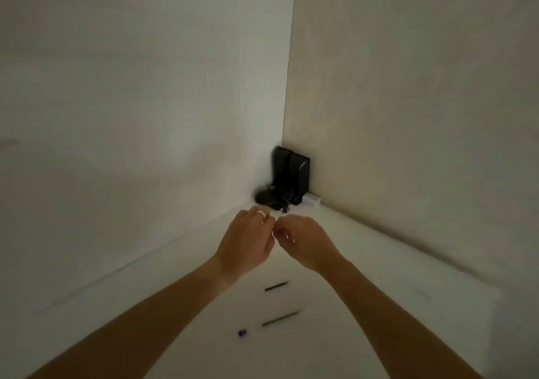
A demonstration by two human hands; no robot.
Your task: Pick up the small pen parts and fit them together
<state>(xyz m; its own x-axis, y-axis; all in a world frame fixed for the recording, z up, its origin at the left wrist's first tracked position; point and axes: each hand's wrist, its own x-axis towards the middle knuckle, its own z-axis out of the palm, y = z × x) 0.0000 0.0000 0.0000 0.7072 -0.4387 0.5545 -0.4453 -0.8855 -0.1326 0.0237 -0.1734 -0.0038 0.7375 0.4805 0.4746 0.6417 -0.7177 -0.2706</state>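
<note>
My left hand (248,240) and my right hand (303,240) are held together above a white surface (335,335), fingertips nearly touching. The fingers of both are curled inward. A ring shows on a left finger. Whatever lies between the fingertips is too small and blurred to make out. Below my hands two thin dark sticks lie on the surface, a short one (276,286) and a longer one (280,318). A small blue piece (242,333) lies to the left of the longer stick.
Two black upright blocks (291,174) stand in the corner where two pale walls meet, with a dark rounded item and tangled black wires (271,199) at their foot. A small white object (312,198) lies to their right.
</note>
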